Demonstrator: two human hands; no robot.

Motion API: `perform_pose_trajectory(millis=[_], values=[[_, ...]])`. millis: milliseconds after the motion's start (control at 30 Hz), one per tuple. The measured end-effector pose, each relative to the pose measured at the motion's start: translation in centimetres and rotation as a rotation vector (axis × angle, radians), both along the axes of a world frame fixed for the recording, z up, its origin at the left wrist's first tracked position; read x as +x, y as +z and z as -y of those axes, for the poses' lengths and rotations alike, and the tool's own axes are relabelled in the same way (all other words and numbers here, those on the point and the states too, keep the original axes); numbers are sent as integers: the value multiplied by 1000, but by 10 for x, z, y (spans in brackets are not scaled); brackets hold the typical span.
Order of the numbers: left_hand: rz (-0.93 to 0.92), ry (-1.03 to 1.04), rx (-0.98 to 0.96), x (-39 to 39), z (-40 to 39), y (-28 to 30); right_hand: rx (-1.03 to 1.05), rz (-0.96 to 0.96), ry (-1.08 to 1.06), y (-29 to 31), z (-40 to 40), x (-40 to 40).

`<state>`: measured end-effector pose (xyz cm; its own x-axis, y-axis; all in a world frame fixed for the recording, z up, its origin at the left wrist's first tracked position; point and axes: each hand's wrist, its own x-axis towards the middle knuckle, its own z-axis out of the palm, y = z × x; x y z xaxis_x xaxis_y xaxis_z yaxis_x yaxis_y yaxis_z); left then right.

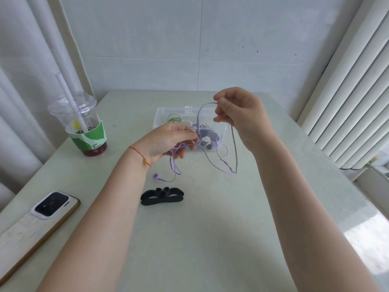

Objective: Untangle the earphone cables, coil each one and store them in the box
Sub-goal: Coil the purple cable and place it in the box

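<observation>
Fingers of the right hand [237, 114] pinch a thin purple earphone cable [233, 144] above the clear plastic box [160, 114], lifting a strand that droops in a long loop towards the pale, smooth worktop [210, 228]. Those of the left hand [168, 142] curl round a loose bunch of the same cable, from which one rounded earbud [156, 176] hangs down to the worktop. Inside the box lie a coiled green cable [174, 118] and flat round discs (black and white). Nearer the person sits a black foam piece [162, 196] with scalloped lobes. A phone [40, 220] and a lidded plastic cup [81, 123] with a straw stand at the left.
</observation>
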<state>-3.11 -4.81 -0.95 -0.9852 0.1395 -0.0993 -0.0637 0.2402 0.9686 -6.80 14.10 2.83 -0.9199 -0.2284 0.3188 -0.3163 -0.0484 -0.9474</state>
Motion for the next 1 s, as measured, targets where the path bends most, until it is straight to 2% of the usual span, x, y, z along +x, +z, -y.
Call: perform_pose_trajectory(millis=[67,167,267,333,500,567,667,800,867,933,1000], values=[[5,16,-8,0,0,-1,1,-22,-181,1,-2,-3],[-11,80,-5,-3,4,-2,235,-82,-481,0,-9,-8],[-43,109,33,-2,4,1,596,-138,-472,0,-14,-6],[-63,85,130,-2,3,1,681,-136,-357,1,-11,-2],[-147,0,337,-5,-3,1,646,83,159,-3,6,10],[-148,-9,407,-6,-4,3,641,87,218,-8,11,12],[-168,95,493,-8,-6,3,634,111,102,-7,9,10],[-164,427,833,-12,7,5,679,115,-1,-3,-5,4],[-166,519,932,-12,20,6,669,90,-133,-2,-13,-2],[-141,573,826,-13,30,5,639,70,-254,-2,-17,-7],[-89,592,577,-14,34,4,527,99,-261,-1,-19,-10]])
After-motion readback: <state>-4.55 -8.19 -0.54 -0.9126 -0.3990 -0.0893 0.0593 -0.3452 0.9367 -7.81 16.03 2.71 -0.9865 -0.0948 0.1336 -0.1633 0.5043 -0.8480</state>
